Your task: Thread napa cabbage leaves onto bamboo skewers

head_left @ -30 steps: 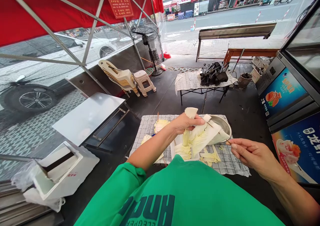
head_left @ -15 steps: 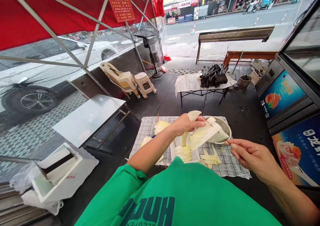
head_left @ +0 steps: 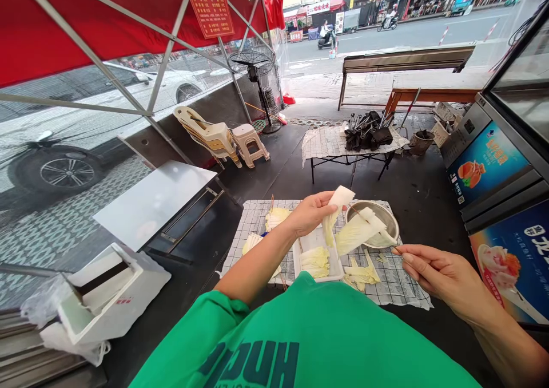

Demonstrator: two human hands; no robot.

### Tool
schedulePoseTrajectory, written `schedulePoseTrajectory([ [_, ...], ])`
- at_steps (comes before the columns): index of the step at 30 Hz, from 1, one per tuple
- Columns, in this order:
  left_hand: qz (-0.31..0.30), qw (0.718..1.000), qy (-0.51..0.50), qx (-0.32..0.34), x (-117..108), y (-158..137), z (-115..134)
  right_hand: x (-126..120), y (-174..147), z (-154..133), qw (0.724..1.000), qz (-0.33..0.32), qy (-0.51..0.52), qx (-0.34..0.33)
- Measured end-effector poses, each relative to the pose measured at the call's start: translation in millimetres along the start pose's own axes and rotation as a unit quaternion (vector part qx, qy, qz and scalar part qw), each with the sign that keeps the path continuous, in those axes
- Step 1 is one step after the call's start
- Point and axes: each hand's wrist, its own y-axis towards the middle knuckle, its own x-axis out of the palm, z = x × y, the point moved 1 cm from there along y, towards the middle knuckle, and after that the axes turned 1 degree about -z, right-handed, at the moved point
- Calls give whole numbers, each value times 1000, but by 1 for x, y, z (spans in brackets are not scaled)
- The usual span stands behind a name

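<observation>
While my left grip (head_left: 312, 212) pinches a cabbage leaf (head_left: 337, 213) above the tray (head_left: 318, 240), my right grip (head_left: 433, 270), at 3 o'clock, clamps a skewer (head_left: 372, 228).

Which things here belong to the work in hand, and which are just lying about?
In use:
left hand, its grip on a cabbage leaf
right hand pinching a skewer
white tray
metal bowl

Lying about:
stacked chairs
stool
fan
far table

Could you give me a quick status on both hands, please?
Left hand pinching a cabbage leaf. Right hand gripping a skewer with a leaf threaded, above the bowl. Nothing in the way.
</observation>
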Motion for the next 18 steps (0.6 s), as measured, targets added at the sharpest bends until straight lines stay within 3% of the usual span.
schedulePoseTrajectory([
  [5,8,999,39,-5,3,-5,2,0,0,-2,1000,-10,-8,-10],
  [18,-7,998,-14,-66,0,5,1,-5,4,-7,1000,1,-11,16],
])
